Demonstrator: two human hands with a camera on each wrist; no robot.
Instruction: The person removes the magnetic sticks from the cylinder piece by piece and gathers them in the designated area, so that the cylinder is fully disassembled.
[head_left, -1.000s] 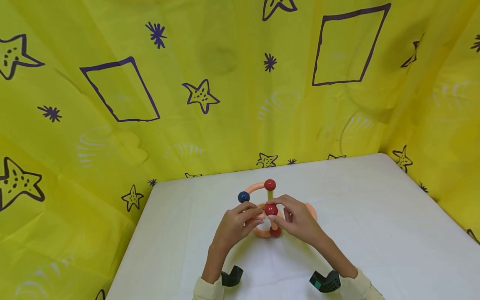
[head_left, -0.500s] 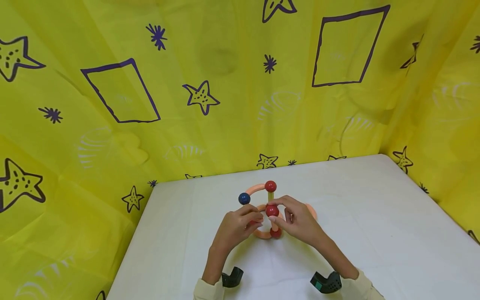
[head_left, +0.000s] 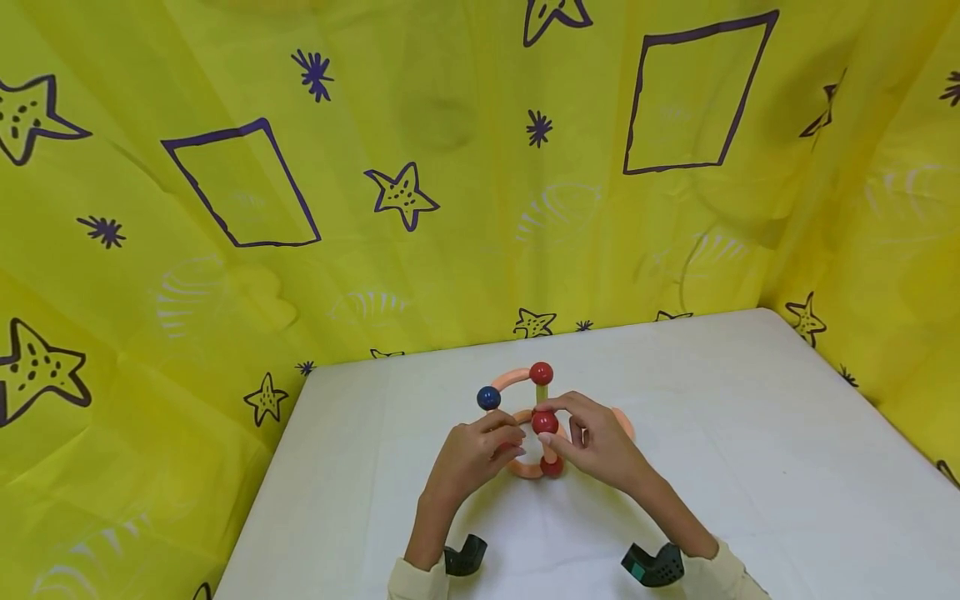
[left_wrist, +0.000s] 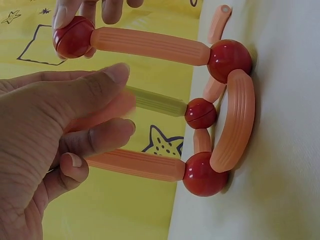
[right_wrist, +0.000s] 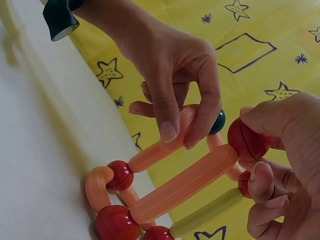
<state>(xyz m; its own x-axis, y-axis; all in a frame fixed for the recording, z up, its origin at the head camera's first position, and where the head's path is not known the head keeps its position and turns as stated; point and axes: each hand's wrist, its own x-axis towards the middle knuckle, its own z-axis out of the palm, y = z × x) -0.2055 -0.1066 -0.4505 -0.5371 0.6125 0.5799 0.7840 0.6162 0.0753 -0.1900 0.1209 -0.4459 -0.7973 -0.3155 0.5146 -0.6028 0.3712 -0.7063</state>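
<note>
On the white table stands a frame of balls and rods, its base a ring of curved orange rods and red balls. My right hand [head_left: 600,442] pinches a red ball [head_left: 545,422] atop an upright orange rod [right_wrist: 185,185]. Close by, my left hand [head_left: 476,454] pinches a short orange rod [left_wrist: 117,105] between thumb and fingers; in the head view the fingers hide it. At the back, a curved orange rod [head_left: 512,379] joins a blue ball [head_left: 489,398] to a red ball [head_left: 541,372]. Beneath that red ball is a yellow-green upright rod [left_wrist: 160,101].
A loose curved orange rod [head_left: 623,422] lies behind my right hand, partly hidden. A yellow cloth [head_left: 465,267] with drawn stars hangs along the back and sides of the white table [head_left: 735,417]. Dark wrist devices [head_left: 652,565] sit at both cuffs.
A second ago the short orange rod's end showed beside the red ball in my right fingers; now my left fingers cover it, slightly farther left. The right hand keeps its grip, nearly still.
</note>
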